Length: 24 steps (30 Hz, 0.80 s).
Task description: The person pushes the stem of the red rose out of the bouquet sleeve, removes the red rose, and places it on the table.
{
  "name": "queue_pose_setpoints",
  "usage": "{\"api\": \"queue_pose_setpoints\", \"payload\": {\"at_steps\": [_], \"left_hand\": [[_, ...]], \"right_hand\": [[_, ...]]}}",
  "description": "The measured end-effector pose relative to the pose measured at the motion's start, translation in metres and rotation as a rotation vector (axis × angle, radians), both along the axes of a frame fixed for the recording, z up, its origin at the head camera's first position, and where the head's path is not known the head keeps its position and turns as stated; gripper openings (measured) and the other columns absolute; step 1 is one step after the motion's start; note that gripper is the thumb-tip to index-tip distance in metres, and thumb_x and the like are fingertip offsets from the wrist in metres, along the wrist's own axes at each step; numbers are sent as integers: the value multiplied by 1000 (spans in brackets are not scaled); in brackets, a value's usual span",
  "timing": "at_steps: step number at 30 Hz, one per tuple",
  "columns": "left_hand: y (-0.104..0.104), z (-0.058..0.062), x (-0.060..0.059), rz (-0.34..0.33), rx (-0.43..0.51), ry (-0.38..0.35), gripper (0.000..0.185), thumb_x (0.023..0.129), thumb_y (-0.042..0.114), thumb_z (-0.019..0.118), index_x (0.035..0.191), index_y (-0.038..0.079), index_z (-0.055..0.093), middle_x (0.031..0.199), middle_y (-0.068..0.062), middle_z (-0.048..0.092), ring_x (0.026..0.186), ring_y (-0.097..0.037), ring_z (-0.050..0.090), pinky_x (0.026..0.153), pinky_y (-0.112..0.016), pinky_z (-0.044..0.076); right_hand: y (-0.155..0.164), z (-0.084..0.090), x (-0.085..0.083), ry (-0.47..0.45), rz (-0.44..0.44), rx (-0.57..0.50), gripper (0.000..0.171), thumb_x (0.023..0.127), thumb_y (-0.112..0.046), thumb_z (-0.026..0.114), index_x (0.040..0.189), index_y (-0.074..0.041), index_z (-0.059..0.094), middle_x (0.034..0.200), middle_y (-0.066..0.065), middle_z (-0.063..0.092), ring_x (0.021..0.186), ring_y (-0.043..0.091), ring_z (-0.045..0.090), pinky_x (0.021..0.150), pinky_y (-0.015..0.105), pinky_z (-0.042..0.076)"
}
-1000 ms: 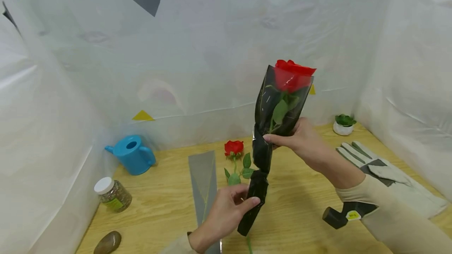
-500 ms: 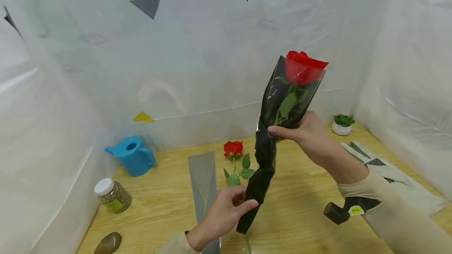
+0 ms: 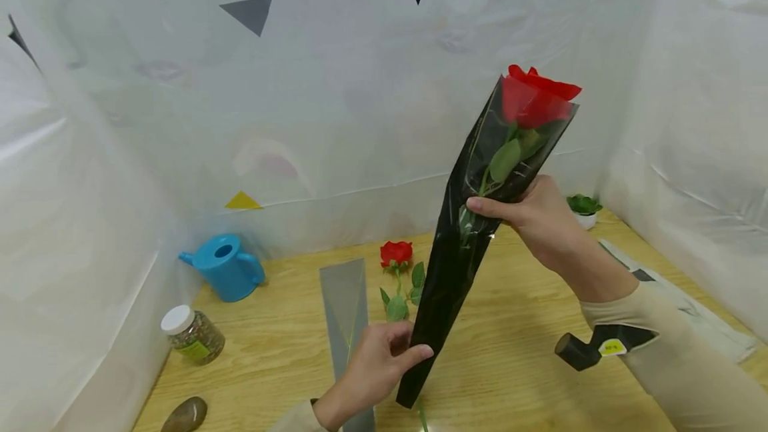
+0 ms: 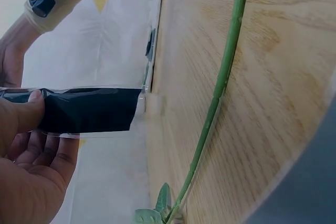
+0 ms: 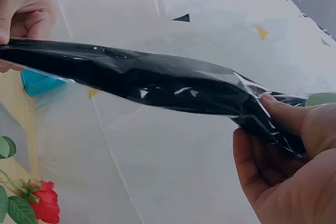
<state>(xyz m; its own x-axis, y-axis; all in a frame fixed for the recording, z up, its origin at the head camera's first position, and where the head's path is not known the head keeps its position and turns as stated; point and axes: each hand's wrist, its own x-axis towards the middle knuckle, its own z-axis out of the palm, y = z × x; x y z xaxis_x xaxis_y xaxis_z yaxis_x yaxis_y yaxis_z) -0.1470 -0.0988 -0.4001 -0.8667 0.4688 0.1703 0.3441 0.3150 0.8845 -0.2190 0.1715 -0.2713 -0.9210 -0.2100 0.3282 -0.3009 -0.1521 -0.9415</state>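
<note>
Pinching the lower end of a long, glossy black plastic flower sleeve with clear edges (image 3: 453, 265), the left hand (image 3: 375, 365) sits at the lower centre of the head view, thumb in front. The right hand (image 3: 540, 222), right of centre, grips the same sleeve higher up, thumb across the front and fingers behind. The sleeve slants from lower centre to upper right; its wide top edge surrounds a red rose with green leaves (image 3: 534, 102), whose upper petals rise past the rim. In the left wrist view, the narrow bottom edge stands apart from a green stem (image 4: 212, 103), with wood grain showing between.

Behind the sleeve, a second red rose (image 3: 396, 254) lies on the pale wooden table (image 3: 510, 365), its leaves partly covered. Just left of it lies a flat grey strip with gold lines (image 3: 343, 299), its lower part behind the left hand. Farther left, near the table's edge, are a blue watering can (image 3: 231, 272), a white-lidded clear jar (image 3: 195, 335) and a smooth brown stone (image 3: 185, 415), cut by the frame's bottom. Bare wood separates these from the strip. At the right edge lie pale fabric gloves (image 3: 690, 312), partly hidden by the sleeved forearm, with a small green plant in a white pot (image 3: 583, 205) beyond.
</note>
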Motion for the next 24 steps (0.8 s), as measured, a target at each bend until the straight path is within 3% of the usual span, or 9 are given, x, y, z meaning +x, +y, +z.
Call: {"api": "queue_pose_setpoints", "payload": {"at_steps": [7, 11, 15, 17, 19, 22, 24], "left_hand": [[-5, -2, 0, 7, 9, 14, 30, 92, 30, 71, 71, 13, 59, 57, 8, 37, 52, -4, 31, 52, -21, 31], [-6, -1, -1, 4, -10, -13, 32, 92, 31, 72, 69, 14, 57, 56, 5, 33, 51, -7, 30, 51, -23, 30], [-2, 1, -2, -7, -6, -35, 12, 93, 30, 72, 90, 19, 74, 58, 6, 48, 51, -7, 35, 51, -22, 32], [1, 3, -1, -11, 14, -38, 14, 93, 30, 71, 104, 22, 75, 61, 5, 53, 51, -7, 36, 52, -21, 33], [4, 5, -1, -7, 23, -38, 13, 93, 31, 71, 95, 18, 74, 58, 5, 47, 50, -7, 32, 52, -22, 32], [6, 8, 0, -3, 27, -31, 37, 92, 35, 72, 68, 13, 56, 54, 4, 32, 48, -9, 25, 52, -23, 30], [7, 9, 0, -1, 23, -21, 45, 91, 36, 72, 63, 11, 47, 54, 4, 27, 47, -9, 25, 51, -23, 29]], "right_hand": [[1, 2, 0, 1, 13, -16, 55, 88, 3, 72, 137, -9, 50, 126, 12, 59, 113, 24, 56, 89, 30, 52], [-1, 2, 1, -1, 6, 32, 53, 89, -1, 74, 136, -10, 51, 126, 12, 59, 114, 25, 55, 91, 29, 51], [-7, 3, 2, -10, -15, 104, 50, 89, -8, 76, 133, -10, 53, 125, 11, 61, 116, 27, 55, 93, 29, 49], [-9, 3, 3, -13, -10, 125, 51, 89, -9, 76, 134, -11, 53, 126, 11, 61, 117, 27, 55, 94, 30, 48], [-11, 1, 3, -14, 4, 129, 51, 89, -8, 76, 135, -11, 53, 127, 11, 61, 118, 27, 55, 95, 30, 48], [-12, -1, 4, -25, 18, 131, 52, 89, -8, 76, 135, -10, 53, 127, 10, 62, 118, 27, 55, 96, 32, 47], [-13, -2, 5, -38, 19, 145, 50, 88, -9, 77, 133, -9, 54, 125, 10, 63, 117, 27, 56, 97, 32, 47]]}}
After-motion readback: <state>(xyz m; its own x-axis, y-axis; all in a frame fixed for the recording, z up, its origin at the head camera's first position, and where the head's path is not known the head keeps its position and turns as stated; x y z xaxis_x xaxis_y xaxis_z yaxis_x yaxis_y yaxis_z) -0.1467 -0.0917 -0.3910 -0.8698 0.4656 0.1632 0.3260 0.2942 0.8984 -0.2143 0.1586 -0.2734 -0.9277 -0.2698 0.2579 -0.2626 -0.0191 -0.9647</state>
